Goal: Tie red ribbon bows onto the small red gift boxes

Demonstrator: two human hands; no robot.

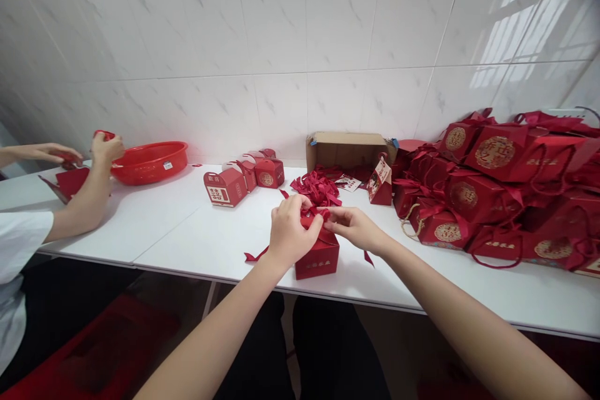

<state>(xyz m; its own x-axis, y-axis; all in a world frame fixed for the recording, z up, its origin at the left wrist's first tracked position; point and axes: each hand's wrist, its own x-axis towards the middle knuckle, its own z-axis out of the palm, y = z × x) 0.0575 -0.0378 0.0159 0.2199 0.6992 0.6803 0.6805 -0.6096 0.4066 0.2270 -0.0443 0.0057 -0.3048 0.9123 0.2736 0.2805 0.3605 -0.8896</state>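
A small red gift box [317,260] with faint gold lettering stands upright near the table's front edge. Over its top, my left hand [291,229] is closed, thumb and fingers pinching red ribbon [309,220]. My right hand [355,227] comes in from the other side, its fingertips pinched on the same ribbon. Loose ribbon ends lie on the table at both sides of the box, one tail [369,258] on the right. Just behind the hands is a heap of cut red ribbons [319,187]. My fingers hide part of the box top.
Several small red boxes [227,187] stand left of the ribbons. An open cardboard box [347,139] lies at the wall beside a red box with a card [379,180]. Finished-looking boxes [497,150] pile up at right. A co-worker's hands [107,149] work near a red basin [152,162].
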